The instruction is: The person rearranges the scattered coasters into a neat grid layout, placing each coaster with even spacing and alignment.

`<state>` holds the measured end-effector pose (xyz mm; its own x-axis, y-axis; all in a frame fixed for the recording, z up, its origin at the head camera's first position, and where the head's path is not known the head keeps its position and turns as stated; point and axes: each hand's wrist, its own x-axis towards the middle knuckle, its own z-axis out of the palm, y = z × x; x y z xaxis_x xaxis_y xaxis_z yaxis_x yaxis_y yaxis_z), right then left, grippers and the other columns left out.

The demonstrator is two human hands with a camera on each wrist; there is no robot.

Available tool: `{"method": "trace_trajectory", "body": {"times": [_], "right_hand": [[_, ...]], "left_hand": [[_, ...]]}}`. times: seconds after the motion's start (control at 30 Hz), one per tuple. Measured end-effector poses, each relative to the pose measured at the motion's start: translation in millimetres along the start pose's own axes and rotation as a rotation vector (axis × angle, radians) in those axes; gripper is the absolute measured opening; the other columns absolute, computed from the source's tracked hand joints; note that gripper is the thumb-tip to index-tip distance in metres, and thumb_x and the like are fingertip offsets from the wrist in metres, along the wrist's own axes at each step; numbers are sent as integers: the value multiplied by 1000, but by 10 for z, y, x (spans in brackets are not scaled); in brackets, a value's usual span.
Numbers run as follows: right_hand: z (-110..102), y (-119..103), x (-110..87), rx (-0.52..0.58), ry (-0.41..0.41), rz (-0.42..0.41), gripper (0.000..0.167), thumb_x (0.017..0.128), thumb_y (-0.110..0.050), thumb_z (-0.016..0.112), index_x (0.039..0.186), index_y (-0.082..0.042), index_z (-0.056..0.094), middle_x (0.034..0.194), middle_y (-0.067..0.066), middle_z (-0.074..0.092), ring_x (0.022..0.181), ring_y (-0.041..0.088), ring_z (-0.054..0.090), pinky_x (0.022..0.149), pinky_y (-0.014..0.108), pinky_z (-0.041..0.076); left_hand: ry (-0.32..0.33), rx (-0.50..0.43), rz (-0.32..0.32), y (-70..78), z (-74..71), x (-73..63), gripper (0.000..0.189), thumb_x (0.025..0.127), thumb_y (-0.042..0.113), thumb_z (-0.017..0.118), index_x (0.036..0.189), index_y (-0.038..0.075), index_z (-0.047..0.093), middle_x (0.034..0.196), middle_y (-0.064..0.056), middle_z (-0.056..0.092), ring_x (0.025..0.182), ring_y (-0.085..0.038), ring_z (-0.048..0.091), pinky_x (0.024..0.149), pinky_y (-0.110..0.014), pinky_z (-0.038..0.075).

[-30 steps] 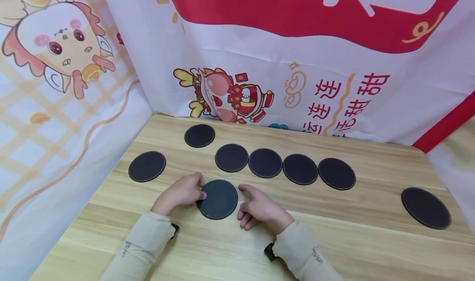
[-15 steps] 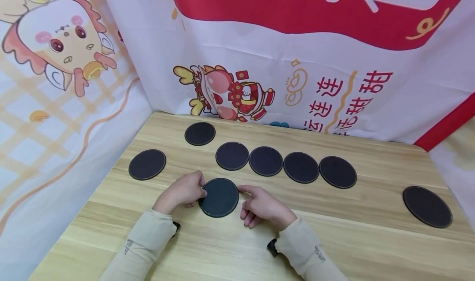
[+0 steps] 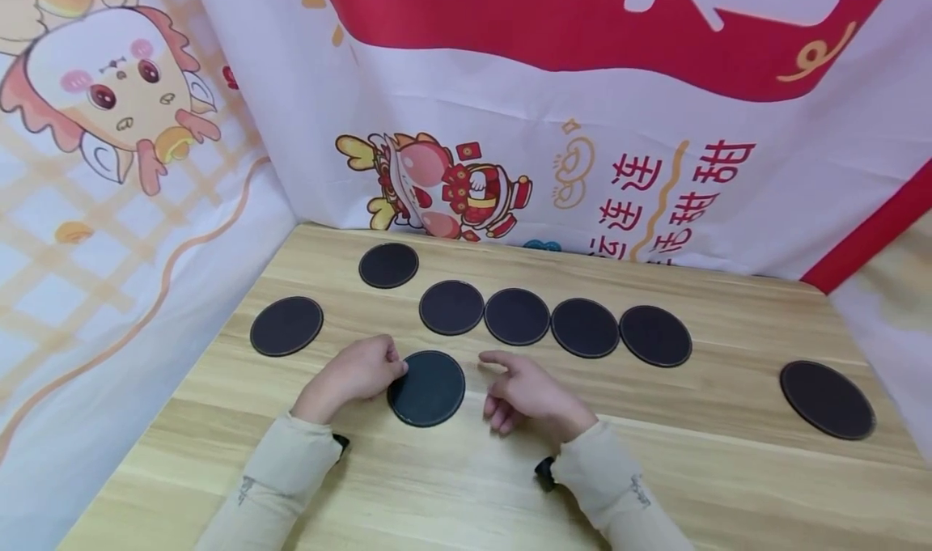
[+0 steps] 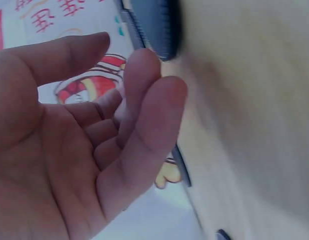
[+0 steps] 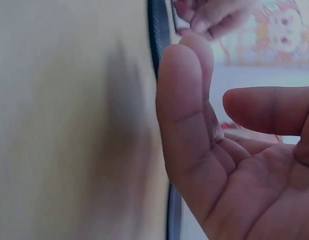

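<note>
A dark round coaster (image 3: 428, 389) with a stitched rim lies flat on the wooden table between the two hands. At its upper left edge is my left hand (image 3: 358, 370), its thumb tip overlapping the rim in the head view. In the left wrist view the left hand (image 4: 89, 145) has loosely bent fingers, thumb apart from them, with nothing between; a coaster (image 4: 159, 25) shows beyond the fingertips. To the right, my right hand (image 3: 530, 391) hovers apart from the coaster, index finger pointing left and the others loosely bent. Its palm (image 5: 254, 195) holds nothing.
Behind the hands, several dark coasters (image 3: 517, 316) lie side by side in a row. Single coasters lie at the far left (image 3: 389, 265), the left (image 3: 286, 326) and the far right (image 3: 828, 400). Printed cloth (image 3: 466, 90) hangs behind the table (image 3: 466, 494) and along its left side.
My right index finger came to the coaster's right edge, then drew back to the right. My left fingers have loosened at the left edge. The coaster stays almost in place.
</note>
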<state>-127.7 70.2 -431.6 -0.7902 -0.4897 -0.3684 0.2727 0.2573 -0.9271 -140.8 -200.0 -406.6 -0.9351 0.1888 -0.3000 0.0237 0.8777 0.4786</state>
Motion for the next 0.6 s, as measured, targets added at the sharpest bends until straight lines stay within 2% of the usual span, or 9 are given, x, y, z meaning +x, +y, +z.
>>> {"method": "trace_trajectory", "body": {"times": [0.13, 0.3, 0.47, 0.6], "right_hand": [[-244, -9, -161, -30, 48, -25, 52, 103, -1, 44, 154, 1, 33, 78, 22, 66, 56, 20, 62, 55, 38, 58], [-593, 43, -424, -103, 139, -41, 49, 103, -4, 47, 150, 5, 38, 78, 20, 66, 59, 22, 64, 59, 41, 59], [-1021, 175, -703, -242, 280, -34, 44, 102, -7, 52, 142, 8, 47, 77, 16, 67, 61, 26, 65, 57, 42, 58], [-1457, 293, -989, -419, 381, 10, 44, 102, -10, 52, 139, 13, 46, 72, 11, 63, 59, 23, 62, 55, 40, 56]], "left_hand": [[13, -6, 98, 133, 12, -7, 16, 100, 23, 64, 90, 10, 61, 75, 0, 57, 70, -19, 54, 64, -34, 44], [-4, -29, 197, 443, 69, 11, 13, 100, 24, 64, 96, 11, 65, 81, 2, 60, 74, -17, 55, 68, -36, 47], [-54, -59, 248, 762, 165, 86, 14, 101, 26, 63, 97, 13, 66, 83, 2, 62, 73, -17, 56, 69, -37, 48], [-80, -51, 295, 977, 236, 149, 14, 101, 27, 62, 96, 14, 66, 82, 2, 61, 72, -16, 55, 70, -36, 47]]}}
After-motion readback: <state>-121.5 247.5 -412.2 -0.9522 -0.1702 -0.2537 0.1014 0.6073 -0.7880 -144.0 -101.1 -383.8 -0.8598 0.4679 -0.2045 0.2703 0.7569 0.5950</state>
